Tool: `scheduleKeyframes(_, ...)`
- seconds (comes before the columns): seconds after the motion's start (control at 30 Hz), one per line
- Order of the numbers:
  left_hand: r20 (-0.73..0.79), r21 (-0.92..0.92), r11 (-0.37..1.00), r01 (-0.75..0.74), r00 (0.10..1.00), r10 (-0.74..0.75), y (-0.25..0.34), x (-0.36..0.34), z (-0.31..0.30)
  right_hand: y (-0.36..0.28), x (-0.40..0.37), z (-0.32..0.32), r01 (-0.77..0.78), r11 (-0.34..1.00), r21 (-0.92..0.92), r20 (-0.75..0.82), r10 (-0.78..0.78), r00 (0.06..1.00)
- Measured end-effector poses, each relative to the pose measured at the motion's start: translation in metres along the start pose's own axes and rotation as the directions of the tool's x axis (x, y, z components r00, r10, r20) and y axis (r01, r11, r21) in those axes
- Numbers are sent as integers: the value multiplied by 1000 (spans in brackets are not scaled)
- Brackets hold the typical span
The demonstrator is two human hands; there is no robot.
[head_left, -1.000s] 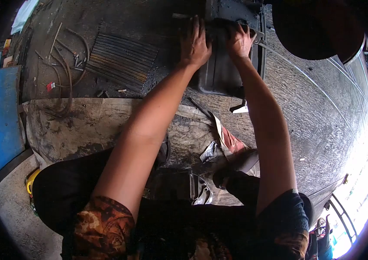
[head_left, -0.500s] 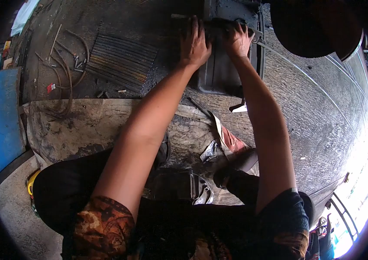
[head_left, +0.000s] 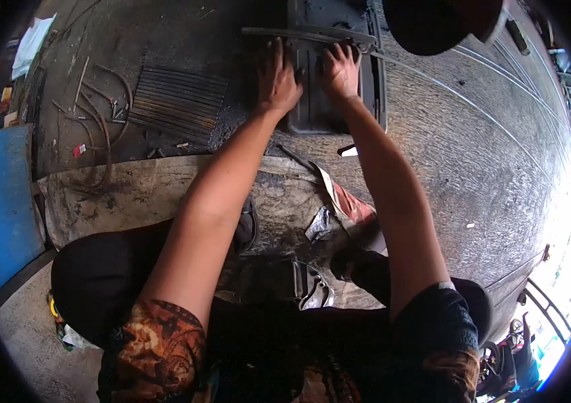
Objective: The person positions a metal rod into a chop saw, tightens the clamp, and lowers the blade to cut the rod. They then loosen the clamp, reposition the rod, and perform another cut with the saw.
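My left hand [head_left: 279, 84] lies near the left edge of a dark metal tray [head_left: 309, 111], its fingers apart. A long thin metal bar [head_left: 265, 31] runs just beyond its fingertips, across the tray. Over the tray's middle is my right hand [head_left: 341, 72], fingers slightly bent and apart, tips close to the bar's right part. No object shows in either hand, though the undersides of both are hidden. Left of my left hand, a row of dark rods [head_left: 178, 101] lies side by side.
Bent rods or hoses [head_left: 101, 117] lie at the left, by a blue panel [head_left: 3, 208]. Long wires [head_left: 460, 94] cross the right side of the floor. A large dark round object [head_left: 433, 23] stands at the top right. A red-white cloth [head_left: 353, 205] lies nearer.
The view has shifted, so the tray appears further left. Both hands have drawn back slightly from the bar; fingers that covered it now show beside it, leaving more of the bar visible.
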State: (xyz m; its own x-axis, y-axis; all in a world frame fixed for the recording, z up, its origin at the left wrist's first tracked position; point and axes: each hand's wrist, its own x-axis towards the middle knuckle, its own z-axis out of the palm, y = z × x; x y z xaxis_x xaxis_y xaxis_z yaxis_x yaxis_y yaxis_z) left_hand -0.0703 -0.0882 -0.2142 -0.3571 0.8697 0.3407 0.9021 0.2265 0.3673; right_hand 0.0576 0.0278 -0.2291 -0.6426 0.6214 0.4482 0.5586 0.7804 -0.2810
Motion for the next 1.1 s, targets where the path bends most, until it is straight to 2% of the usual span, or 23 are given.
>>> scheduleKeyframes(0.07,-15,-7,1000,-27,1000,27,2,-9,-5,-10,-12,-16,-3,1000,-11,-26,3,1000)
scheduleKeyframes(0.13,46,20,1000,-17,999,17,9,-18,-14,-16,-24,-32,-40,999,28,-13,40,999)
scheduleKeyframes(0.17,40,21,999,-30,999,29,12,-22,-19,-20,-30,-40,-39,998,58,-67,43,997)
scheduleKeyframes(0.27,116,49,998,-46,992,40,17,-28,-30,-23,-47,-60,-97,988,123,-43,103,994)
scheduleKeyframes(0.33,229,-7,1000,-12,973,13,17,-31,-32,-25,-48,-71,-114,984,138,-75,125,989)
scheduleKeyframes(0.4,241,4,1000,-17,970,16,20,-32,-37,-29,-49,-86,-184,960,213,-46,198,979)
scheduleKeyframes(0.43,251,10,1000,-12,968,9,22,-31,-38,-31,-49,-93,-189,950,247,-129,226,966)
scheduleKeyframes(0.47,252,11,1000,-23,967,19,22,-31,-35,-26,-51,-94,-195,949,247,-136,233,963)
scheduleKeyframes(0.53,222,46,999,-20,975,10,22,-31,-29,-15,-54,-94,-355,807,472,-141,467,873)
scheduleKeyframes(0.57,222,48,998,-28,975,17,20,-29,-25,-7,-54,-90,-426,775,466,-180,555,812)
scheduleKeyframes(0.6,170,9,998,-56,984,54,19,-25,-21,1,-57,-86,-469,680,564,-171,652,739)
scheduleKeyframes(0.67,121,-33,995,-92,988,95,17,-14,-17,22,-59,-79,-574,607,549,-155,749,644)
scheduleKeyframes(0.7,128,6,987,-159,979,157,16,-6,-19,33,-60,-76,-578,604,548,-156,753,639)
scheduleKeyframes(0.73,138,44,973,-225,966,217,16,2,-20,43,-60,-73,-548,672,498,-200,704,682)
scheduleKeyframes(0.77,65,94,947,-308,951,303,21,11,-23,50,-60,-69,-513,735,443,-238,648,723)
scheduleKeyframes(0.8,69,92,946,-311,950,306,22,21,-22,50,-56,-74,-518,733,442,-238,652,720)
scheduleKeyframes(0.87,91,52,951,-306,949,301,26,41,-21,51,-45,-82,-505,786,356,-191,591,784)
scheduleKeyframes(0.9,21,103,930,-353,936,352,34,49,-25,59,-41,-77,-508,786,352,-191,592,783)
scheduleKeyframes(0.93,23,96,931,-352,936,352,41,58,-29,69,-34,-71,-509,788,348,-180,589,788)
scheduleKeyframes(1.0,168,124,932,-341,933,319,42,75,-21,77,-26,-69,-517,787,338,-169,591,789)
scheduleKeyframes(1.07,163,127,918,-377,920,355,41,88,-7,81,-19,-66,-624,656,424,-120,724,679)
scheduleKeyframes(1.1,185,184,894,-408,908,376,42,93,-2,81,-15,-64,-611,693,382,-175,704,689)
